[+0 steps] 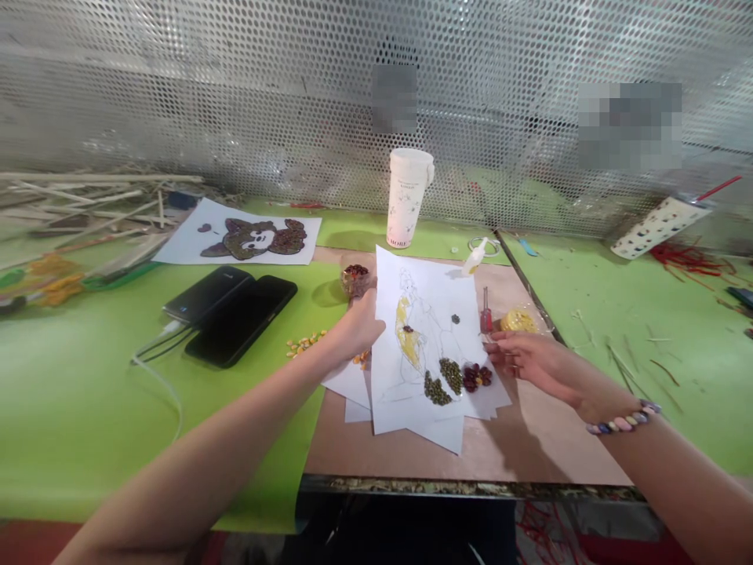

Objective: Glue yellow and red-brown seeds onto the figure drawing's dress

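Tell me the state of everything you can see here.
Left hand: curled, at the sheet's edge
Right hand: open, fingers at the sheet's edge
Sheet: line drawing, partly covered in seeds
Bowl: holds red beans
Cup: upright
Bottle: lying down
Phones: two, overlapping, screens dark
Seed picture: filled in

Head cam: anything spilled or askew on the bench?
Loose yellow corn kernels lie scattered on the green mat beside the black phones, away from the other seeds. The paper sheets under the left hand are also stacked askew, their corners fanned out.
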The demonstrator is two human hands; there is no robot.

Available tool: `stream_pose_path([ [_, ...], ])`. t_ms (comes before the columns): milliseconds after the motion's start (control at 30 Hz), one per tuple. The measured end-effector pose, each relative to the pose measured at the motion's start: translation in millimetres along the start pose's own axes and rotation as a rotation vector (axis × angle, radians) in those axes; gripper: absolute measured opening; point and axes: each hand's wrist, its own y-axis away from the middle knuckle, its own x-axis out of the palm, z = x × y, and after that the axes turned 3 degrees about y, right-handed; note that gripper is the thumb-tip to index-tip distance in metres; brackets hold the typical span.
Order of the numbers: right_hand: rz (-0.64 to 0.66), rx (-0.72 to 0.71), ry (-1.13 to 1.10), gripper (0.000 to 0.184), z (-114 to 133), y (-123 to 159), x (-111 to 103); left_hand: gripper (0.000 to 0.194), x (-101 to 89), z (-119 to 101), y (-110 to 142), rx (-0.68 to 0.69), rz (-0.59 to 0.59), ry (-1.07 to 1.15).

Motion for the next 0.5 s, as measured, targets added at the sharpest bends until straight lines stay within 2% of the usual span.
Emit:
stream_pose_path([
  [167,0.011,-0.054,0.060,0.015,0.3,-5.3,6.0,0.041,-1.0,1.0,-0.7,0.107,0.062,-0.144],
  [333,-0.022,-0.118,0.144,0.030,2.4,-11.1,18.0,0.052,0.3,3.8,-2.8,0.146,0.081,-0.172],
  [500,-0.030,-0.246,0.170,0.046,2.1,-18.7,30.5,0.059,-0.2,3.5,-3.0,0.176,0.088,-0.159],
])
